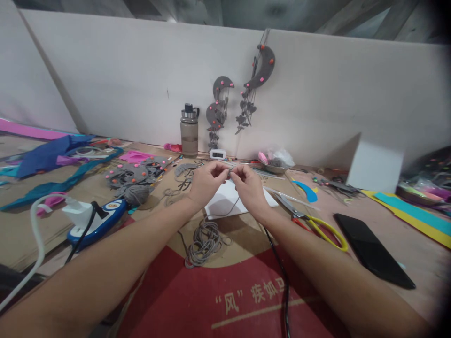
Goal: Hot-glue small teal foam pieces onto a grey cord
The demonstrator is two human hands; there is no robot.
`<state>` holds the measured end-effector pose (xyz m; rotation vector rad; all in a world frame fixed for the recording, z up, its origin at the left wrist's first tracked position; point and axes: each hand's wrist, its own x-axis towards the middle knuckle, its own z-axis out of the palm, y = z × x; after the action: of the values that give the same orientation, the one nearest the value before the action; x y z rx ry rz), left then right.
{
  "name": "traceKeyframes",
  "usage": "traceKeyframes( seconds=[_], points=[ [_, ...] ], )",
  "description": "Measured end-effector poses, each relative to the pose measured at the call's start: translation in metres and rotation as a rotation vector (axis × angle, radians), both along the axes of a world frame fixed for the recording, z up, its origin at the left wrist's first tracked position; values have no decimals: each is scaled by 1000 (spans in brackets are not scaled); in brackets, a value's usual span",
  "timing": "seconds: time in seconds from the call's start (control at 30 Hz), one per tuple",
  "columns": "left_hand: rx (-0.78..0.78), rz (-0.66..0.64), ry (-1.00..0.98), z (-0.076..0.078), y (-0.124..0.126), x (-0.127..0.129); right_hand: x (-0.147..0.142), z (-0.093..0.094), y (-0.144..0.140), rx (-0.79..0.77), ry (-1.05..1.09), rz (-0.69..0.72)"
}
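Note:
My left hand (pixel 208 182) and my right hand (pixel 247 188) meet above a white sheet (pixel 225 206), fingertips pinched close together. Between them is a small bit of grey cord, mostly hidden by the fingers. From my right hand a grey strand (pixel 235 205) runs down across the sheet toward a loose coil of grey cord (pixel 204 244) on the cardboard. Both hands are closed in a pinch. Just right of my right hand lie scissors (pixel 310 223) with yellow handles.
A blue power strip (pixel 116 209) with a white plug and a heap of grey felt pieces (pixel 137 173) are left. A bottle (pixel 189 134) stands behind. Grey moon ornaments (pixel 264 65) hang on the white board. A black phone (pixel 373 249) lies right; a black cable (pixel 282 267) crosses the front.

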<state>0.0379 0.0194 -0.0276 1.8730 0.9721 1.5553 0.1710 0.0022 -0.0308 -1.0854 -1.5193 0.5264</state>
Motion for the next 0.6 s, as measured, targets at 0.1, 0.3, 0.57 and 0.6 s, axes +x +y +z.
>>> traceKeyframes(
  seconds=[0.1, 0.3, 0.57, 0.6],
  points=[
    [-45, -2, -38, 2, -1, 0, 0, 2, -3, 11, -29, -27],
    [-151, -90, -187, 1, 1, 2, 0, 3, -5, 27, -58, -39],
    [-214, -173, -253, -2, 5, 3, 1, 3, -4, -77, -11, -49],
    [-216, -174, -251, -2, 5, 3, 1, 3, -3, -87, 3, -46]
  ],
)
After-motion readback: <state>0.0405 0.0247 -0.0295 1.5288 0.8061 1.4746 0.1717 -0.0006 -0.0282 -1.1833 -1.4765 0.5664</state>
